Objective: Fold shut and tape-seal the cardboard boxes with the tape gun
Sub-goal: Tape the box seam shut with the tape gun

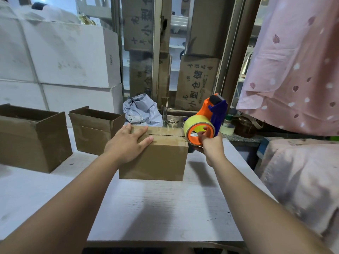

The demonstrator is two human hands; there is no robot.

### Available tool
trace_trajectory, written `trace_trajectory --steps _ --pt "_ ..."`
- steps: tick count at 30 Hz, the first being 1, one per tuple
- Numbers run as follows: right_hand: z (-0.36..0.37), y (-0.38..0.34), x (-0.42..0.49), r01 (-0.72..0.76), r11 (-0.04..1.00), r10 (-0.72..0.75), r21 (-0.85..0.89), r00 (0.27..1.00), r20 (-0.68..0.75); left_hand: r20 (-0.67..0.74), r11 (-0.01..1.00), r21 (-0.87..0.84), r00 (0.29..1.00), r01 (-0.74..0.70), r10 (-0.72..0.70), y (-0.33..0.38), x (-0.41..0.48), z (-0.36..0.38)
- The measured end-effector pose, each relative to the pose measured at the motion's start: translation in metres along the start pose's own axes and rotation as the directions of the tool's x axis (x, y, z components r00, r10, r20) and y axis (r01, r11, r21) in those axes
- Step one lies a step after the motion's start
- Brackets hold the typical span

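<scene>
At the centre of the frame your closed box (pixel 156 158) stands on the white table (pixel 165 208), its top flaps folded down and meeting along a seam (pixel 165 134) that shows as a dark line. Your left hand (pixel 126 143) lies flat on the left end of the top, fingers spread, pressing the flaps down. Your right hand (pixel 211 145) grips the tape gun (pixel 207 118), fingers curled into the orange hub of the yellow roll, and holds it at the right end of the seam, its blue-and-orange head pointing up.

Folding looks done on this box. A glossy patch near the far edge may be tape, but you cannot tell from this view whether a strip already runs along the seam; judge the sealing as in hand, not finished.

At middle left, the larger open box (pixel 33 140) and the smaller open box (pixel 93 131) have their flaps up, so both remain to be folded and taped.
</scene>
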State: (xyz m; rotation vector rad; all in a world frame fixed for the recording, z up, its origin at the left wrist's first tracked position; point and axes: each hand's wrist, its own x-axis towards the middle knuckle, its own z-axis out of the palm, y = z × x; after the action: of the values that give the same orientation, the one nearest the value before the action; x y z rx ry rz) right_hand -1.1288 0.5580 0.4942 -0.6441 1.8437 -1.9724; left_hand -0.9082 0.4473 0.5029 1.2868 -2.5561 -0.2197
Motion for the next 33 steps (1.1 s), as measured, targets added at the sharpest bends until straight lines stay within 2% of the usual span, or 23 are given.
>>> trace_trajectory --steps 3,7,12,14,22,24,27,33 --pt "0.001 0.002 0.0 -0.04 0.996 0.039 0.085 0.999 0.018 -0.018 1.0 -0.003 1.0 -0.007 0.007 -0.001 0.0 0.001" --pt "-0.001 0.001 0.003 -0.064 0.995 0.061 0.076 0.998 0.033 -0.025 1.0 0.005 1.0 -0.013 0.013 -0.003 0.002 0.002" --pt "-0.016 0.014 0.01 0.052 0.989 -0.046 -0.141 0.998 0.041 -0.016 1.0 0.017 1.0 -0.007 0.007 -0.002 0.001 0.002" --pt "-0.017 0.021 0.009 0.052 0.986 -0.048 -0.158 0.999 0.025 -0.012 1.0 0.019 1.0 -0.007 0.007 -0.001 0.0 0.001" --pt "-0.012 0.034 0.009 0.0 0.995 -0.003 -0.101 0.999 -0.033 0.006 1.0 0.029 1.0 -0.006 0.006 0.001 -0.002 -0.001" --pt "-0.009 0.04 0.005 -0.055 0.998 0.053 -0.035 0.998 -0.038 -0.01 0.996 0.083 1.0 -0.023 0.024 0.002 -0.002 -0.002" --pt "-0.004 0.051 -0.003 -0.175 0.979 0.18 0.101 0.982 -0.048 -0.004 0.999 0.033 1.0 -0.03 0.03 0.001 -0.002 -0.001" --pt "-0.003 0.052 -0.003 -0.236 0.958 0.241 0.163 0.97 -0.016 -0.004 1.0 -0.006 1.0 0.006 -0.006 0.003 0.0 -0.005"
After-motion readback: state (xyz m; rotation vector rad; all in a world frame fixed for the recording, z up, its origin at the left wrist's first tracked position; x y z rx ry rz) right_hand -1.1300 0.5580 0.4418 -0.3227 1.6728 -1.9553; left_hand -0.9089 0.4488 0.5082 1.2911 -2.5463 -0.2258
